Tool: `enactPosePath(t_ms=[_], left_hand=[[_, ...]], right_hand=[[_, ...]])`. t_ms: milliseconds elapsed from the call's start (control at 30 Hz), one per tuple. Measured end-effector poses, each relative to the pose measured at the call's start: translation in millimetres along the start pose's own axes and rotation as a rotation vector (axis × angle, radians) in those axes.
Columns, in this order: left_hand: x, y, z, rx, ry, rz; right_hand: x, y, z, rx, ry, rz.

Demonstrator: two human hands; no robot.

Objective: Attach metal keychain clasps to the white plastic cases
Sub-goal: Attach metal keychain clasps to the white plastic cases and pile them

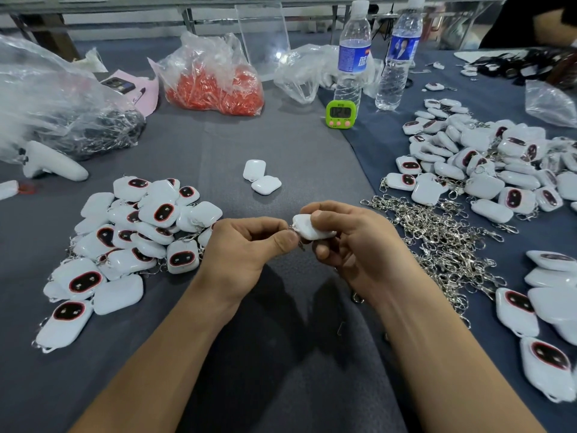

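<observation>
My right hand point(349, 245) grips a white plastic case point(309, 228) between thumb and fingers, just above the grey cloth. My left hand point(249, 245) pinches a small metal clasp point(296, 237) against the case's left edge; most of the clasp is hidden by my fingertips. A tangled heap of loose metal clasps point(437, 239) lies right of my right hand. To the left sits a pile of white cases with clasps point(134, 232). Two bare white cases point(260, 178) lie beyond my hands.
More white cases point(480, 164) are heaped at the right. At the back stand two water bottles point(352, 54), a green timer point(340, 113), a bag of orange parts point(215, 85) and a large plastic bag point(62, 104). A white controller point(53, 165) lies left. Another person's arm point(549, 23) is far right.
</observation>
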State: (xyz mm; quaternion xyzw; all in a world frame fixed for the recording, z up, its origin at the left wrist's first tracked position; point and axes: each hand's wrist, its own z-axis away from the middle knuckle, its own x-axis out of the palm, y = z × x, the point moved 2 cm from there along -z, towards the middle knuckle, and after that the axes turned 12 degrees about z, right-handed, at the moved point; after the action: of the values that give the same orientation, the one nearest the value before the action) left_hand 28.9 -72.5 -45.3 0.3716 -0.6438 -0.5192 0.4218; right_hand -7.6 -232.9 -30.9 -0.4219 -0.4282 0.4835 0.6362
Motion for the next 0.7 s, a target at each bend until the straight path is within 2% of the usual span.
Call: enactPosePath(t_ms=[100, 167, 267, 333, 400, 467, 533, 600, 700], left_hand=[[-9.6, -0.2, -1.1, 0.081, 0.016, -0.385], [-9.8, 0.3, 1.6, 0.21, 0.012, -0.672], [-6.8, 0.4, 4.1, 0.366, 0.044, -0.869], [-8.3, 0.4, 3.3, 0.337, 0.137, -0.743], [-9.9, 1.7, 0.4, 0.218, 0.186, -0.418], [-6.4, 2.9, -0.4, 0.113, 0.175, -0.142], [-1.5, 2.3, 0.3, 0.056, 0.153, -0.008], [0.3, 2.5, 0.9, 0.058, 0.161, 0.002], [-3.7, 5.4, 0.2, 0.161, 0.142, -0.27]], right_hand=[[-0.3, 0.9, 1.1, -0.103, 0.058, 0.165], [3.8, 3.2, 1.1, -0.159, 0.094, 0.248], [10.3, 6.8, -1.0, -0.176, 0.128, 0.259], [12.1, 7.0, -2.7, -0.157, 0.122, 0.17], [13.1, 6.3, -4.1, -0.115, 0.08, 0.024], [14.4, 6.2, -4.2, -0.085, 0.034, -0.079], [15.5, 6.8, -4.4, -0.078, 0.019, -0.107], [16.3, 6.9, -3.8, -0.1, 0.043, -0.097], [15.2, 7.2, -1.0, -0.179, 0.124, -0.044]])
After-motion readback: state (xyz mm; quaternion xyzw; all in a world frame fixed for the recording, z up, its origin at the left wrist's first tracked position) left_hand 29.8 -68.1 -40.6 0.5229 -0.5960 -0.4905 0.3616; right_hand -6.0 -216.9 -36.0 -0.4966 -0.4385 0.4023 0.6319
